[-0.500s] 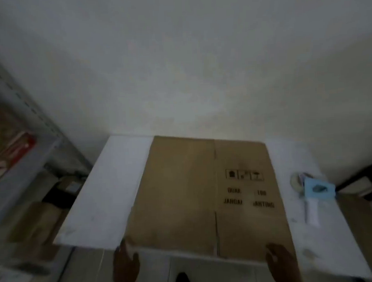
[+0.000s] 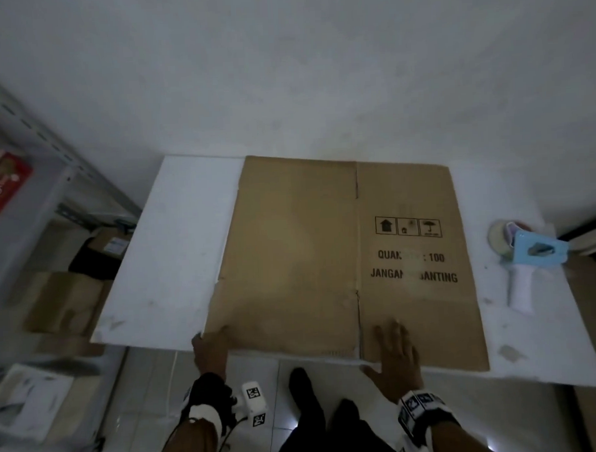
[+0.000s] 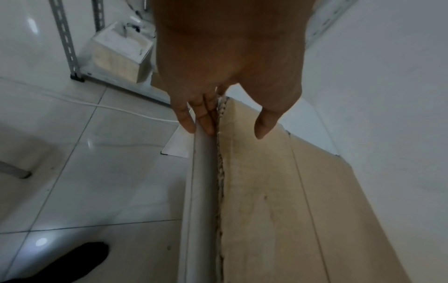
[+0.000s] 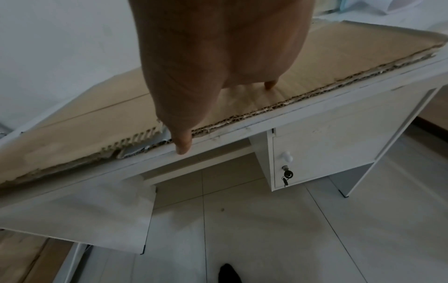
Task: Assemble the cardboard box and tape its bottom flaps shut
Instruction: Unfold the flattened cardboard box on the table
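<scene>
Cardboard box (image 2: 346,258) lay flattened on the white table (image 2: 174,251), my right hand (image 2: 396,354) spread flat on its near edge, tape dispenser (image 2: 525,263) well apart. Left wrist view: my left hand (image 3: 227,63) pinched the box's corner. Right wrist view: fingers (image 4: 270,84) straight, thumb over the edge.

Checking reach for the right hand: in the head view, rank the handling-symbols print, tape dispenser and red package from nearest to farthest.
From the right hand:
1. Handling-symbols print, on the flat cardboard box, straight ahead.
2. Tape dispenser, table's right edge.
3. Red package, far-left shelf.
</scene>
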